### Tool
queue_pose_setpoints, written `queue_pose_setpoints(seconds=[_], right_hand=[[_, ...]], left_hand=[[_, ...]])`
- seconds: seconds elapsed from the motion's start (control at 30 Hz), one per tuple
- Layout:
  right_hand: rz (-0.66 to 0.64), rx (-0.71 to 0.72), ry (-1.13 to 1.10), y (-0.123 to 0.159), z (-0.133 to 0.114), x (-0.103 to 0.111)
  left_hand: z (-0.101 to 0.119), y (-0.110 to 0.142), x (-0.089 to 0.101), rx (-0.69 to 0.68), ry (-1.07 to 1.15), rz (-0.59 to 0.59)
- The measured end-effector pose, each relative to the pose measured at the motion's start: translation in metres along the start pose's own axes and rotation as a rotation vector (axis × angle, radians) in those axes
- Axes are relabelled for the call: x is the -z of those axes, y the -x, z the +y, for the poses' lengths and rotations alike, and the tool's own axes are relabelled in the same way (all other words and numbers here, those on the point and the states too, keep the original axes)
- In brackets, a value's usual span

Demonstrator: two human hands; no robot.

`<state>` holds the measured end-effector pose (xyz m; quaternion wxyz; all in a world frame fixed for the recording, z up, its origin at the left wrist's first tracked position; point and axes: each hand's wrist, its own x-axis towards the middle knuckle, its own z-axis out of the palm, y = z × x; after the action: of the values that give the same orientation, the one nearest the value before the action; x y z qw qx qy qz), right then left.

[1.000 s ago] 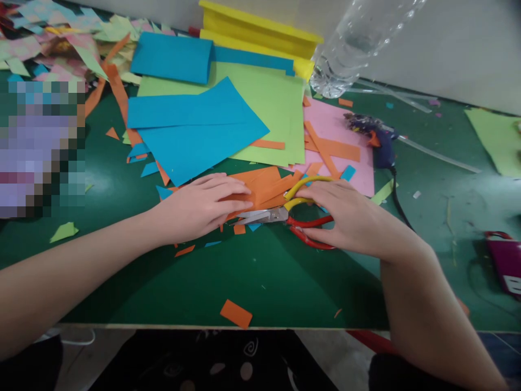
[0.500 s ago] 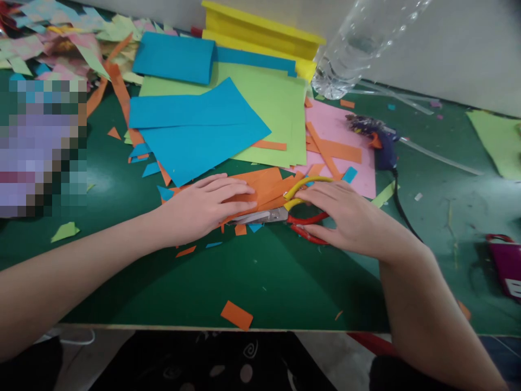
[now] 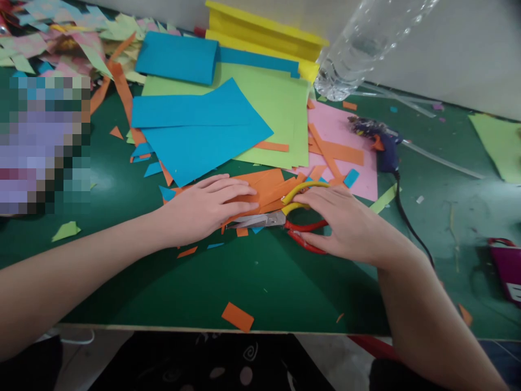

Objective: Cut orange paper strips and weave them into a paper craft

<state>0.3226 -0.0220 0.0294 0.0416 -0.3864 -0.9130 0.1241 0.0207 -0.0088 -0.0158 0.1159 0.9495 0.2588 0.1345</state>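
Note:
My left hand (image 3: 207, 209) lies flat with its fingers stretched out over orange paper pieces (image 3: 264, 184), holding them against the table. My right hand (image 3: 345, 220) is closed around the handles of a pair of scissors (image 3: 271, 218), one loop yellow and the other red. The metal blades point left along the near edge of the orange pieces, and their tips lie close beside my left hand. Part of the orange paper is hidden under my left fingers. Just beyond, a folded blue sheet (image 3: 195, 144) rests on green sheets (image 3: 280, 108).
A glue gun (image 3: 386, 146) sits right on a pink sheet (image 3: 362, 184), its black cord running toward me. A clear plastic bottle (image 3: 342, 70) stands behind. Paper scraps (image 3: 69, 43) are heaped at the far left. A purple object (image 3: 504, 266) lies at the right edge.
The red handle of the scissors has swung slightly toward me, so the handles are a little wider apart. My left hand stays on the orange paper. The whole view has shifted slightly.

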Motion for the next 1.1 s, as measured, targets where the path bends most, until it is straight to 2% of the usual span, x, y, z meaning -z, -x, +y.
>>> queue_pose_setpoints(seconds=[0.3,0.63,0.9,1.1], right_hand=[[0.015,0.1,0.058,-0.001,0.001,0.0],[0.01,0.07,0.051,-0.002,-0.004,-0.002],[0.005,0.129,0.079,-0.001,-0.003,-0.003],[0.017,0.118,0.088,-0.003,-0.008,-0.004]], left_hand=[[0.001,-0.001,0.002,-0.009,0.021,0.004],[0.0,-0.002,0.002,-0.007,0.017,0.007],[0.0,-0.001,0.001,-0.013,0.024,0.025],[0.001,-0.001,0.001,-0.008,0.002,0.011]])
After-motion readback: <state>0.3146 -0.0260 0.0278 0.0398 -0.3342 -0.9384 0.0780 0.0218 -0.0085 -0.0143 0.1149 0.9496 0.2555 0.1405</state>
